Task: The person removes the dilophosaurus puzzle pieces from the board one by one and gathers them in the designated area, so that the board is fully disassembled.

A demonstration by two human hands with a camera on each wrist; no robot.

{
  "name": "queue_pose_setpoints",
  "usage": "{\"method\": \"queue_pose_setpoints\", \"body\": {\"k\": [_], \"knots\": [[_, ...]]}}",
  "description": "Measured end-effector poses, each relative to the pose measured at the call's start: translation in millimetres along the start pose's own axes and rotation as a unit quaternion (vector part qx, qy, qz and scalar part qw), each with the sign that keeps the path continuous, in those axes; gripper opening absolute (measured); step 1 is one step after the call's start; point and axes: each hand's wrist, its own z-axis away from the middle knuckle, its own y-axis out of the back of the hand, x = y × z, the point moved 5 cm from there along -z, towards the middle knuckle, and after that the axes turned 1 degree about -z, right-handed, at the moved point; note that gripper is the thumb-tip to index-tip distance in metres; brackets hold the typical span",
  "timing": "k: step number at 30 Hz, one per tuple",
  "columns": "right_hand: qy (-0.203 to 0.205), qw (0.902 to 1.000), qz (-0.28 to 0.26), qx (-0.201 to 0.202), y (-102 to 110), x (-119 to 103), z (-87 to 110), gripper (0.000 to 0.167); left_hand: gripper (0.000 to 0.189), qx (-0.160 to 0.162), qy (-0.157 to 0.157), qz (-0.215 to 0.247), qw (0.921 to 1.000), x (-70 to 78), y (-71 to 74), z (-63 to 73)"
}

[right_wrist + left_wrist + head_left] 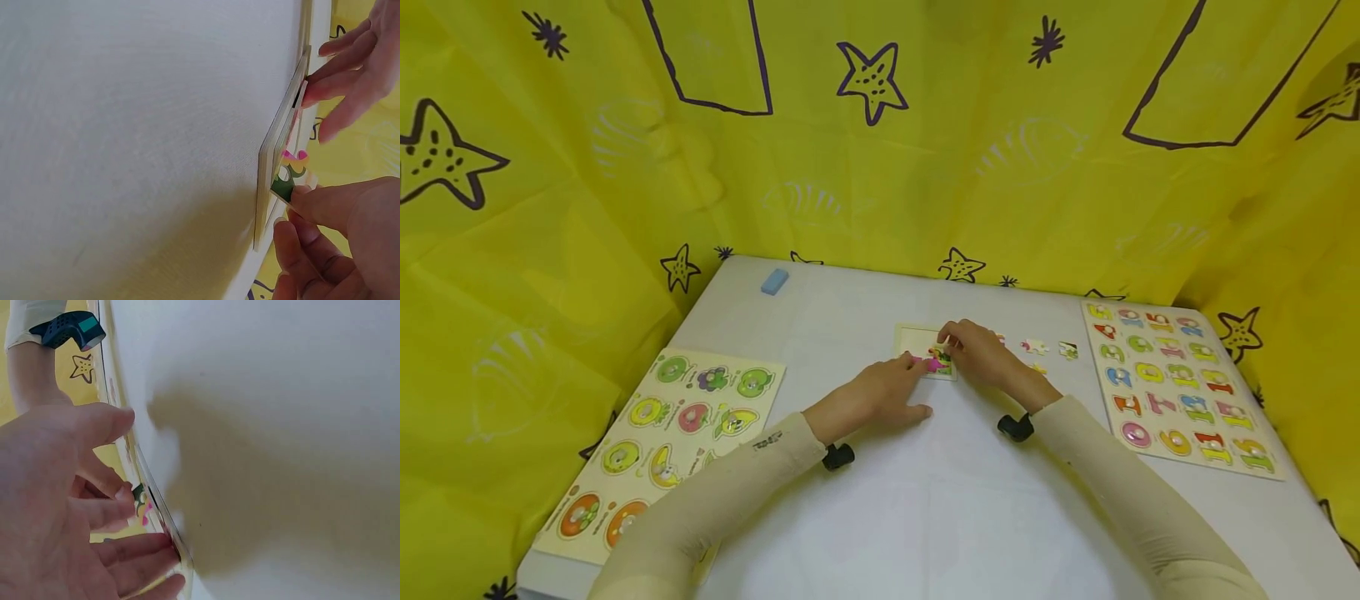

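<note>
A small wooden puzzle tray (917, 338) lies on the white table, with pink and green pieces in its near part. My right hand (981, 354) pinches a puzzle piece (284, 187) with green and white on it between thumb and fingers, tilted over the tray's near right corner. From the left, my left hand (883, 392) reaches to the tray with fairly straight fingers, and its fingertips touch the pieces and the tray's edge. Its thumb stands apart, over the table. In the right wrist view the tray (265, 169) shows nearly edge-on.
Loose puzzle pieces (1067, 350) lie right of the tray, some partly behind my right hand. A fruit peg board (700, 362) is at the left, partly under my left sleeve. A number board (1157, 375) lies at the right. A blue block (774, 282) sits at the back left.
</note>
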Motion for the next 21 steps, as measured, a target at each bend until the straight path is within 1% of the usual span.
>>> {"method": "queue_pose_setpoints", "body": {"k": [4, 7, 14, 21], "knots": [[0.01, 0.9999, 0.006, 0.004, -1, 0, 0.0, 0.015, 0.08, 0.02, -0.009, -0.033, 0.9992, 6.7, 1.2, 0.0], [0.006, 1.0, 0.002, 0.0, -2, 2, -1.4, 0.016, 0.081, 0.023, -0.008, -0.051, 0.9984, 10.2, 2.6, -0.1], [0.007, 0.9996, -0.027, -0.009, -1, 5, -5.4, 0.017, 0.081, 0.005, -0.005, -0.066, 0.9978, 11.0, 4.9, -2.1], [-0.025, 0.998, -0.055, -0.019, 1, 8, -5.9, 0.016, 0.082, -0.017, -0.002, -0.064, 0.9978, 10.4, 8.5, -7.0]]}}
